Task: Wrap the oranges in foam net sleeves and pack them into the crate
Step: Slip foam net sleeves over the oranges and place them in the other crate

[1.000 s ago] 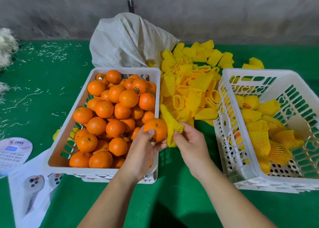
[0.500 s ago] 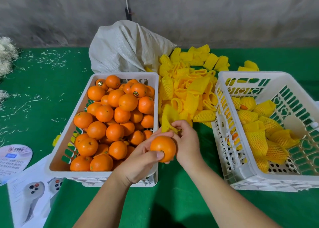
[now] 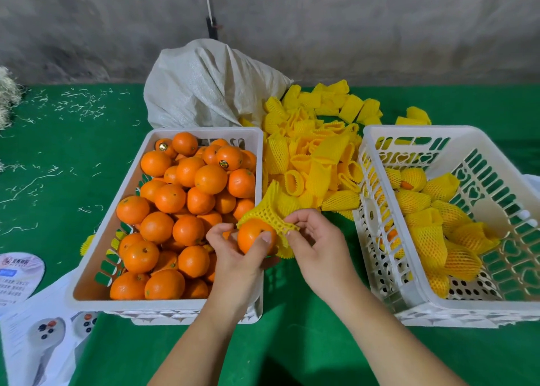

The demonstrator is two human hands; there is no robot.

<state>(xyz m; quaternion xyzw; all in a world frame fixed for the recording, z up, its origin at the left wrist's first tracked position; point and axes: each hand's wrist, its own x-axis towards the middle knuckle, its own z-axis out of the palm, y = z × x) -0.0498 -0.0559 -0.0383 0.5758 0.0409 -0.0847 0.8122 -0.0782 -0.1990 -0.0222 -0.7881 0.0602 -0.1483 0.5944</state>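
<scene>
between the two crates, the left hand point(image 3: 233, 257) cups a firm, smooth orange point(image 3: 253, 236) while the right hand point(image 3: 314, 241) pinches the soft, stretchy foam net sleeve point(image 3: 270, 214) at its rim, probably the best hold for pulling.

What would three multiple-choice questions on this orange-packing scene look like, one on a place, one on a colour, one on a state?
1. Where does the pile of loose foam sleeves lie?
A. Between the two crates
B. Inside the left crate
C. On the white sack

2. What colour is the table cover?
A. Blue
B. Green
C. Grey

3. How far is the held orange wrapped?
A. Fully sleeved
B. Bare, no sleeve near
C. Sleeve partly over its top

Answers:
1 A, it sits between the left crate and right crate.
2 B, green all round.
3 C, the left hand holds the orange and the right hand pulls the sleeve on.
</scene>
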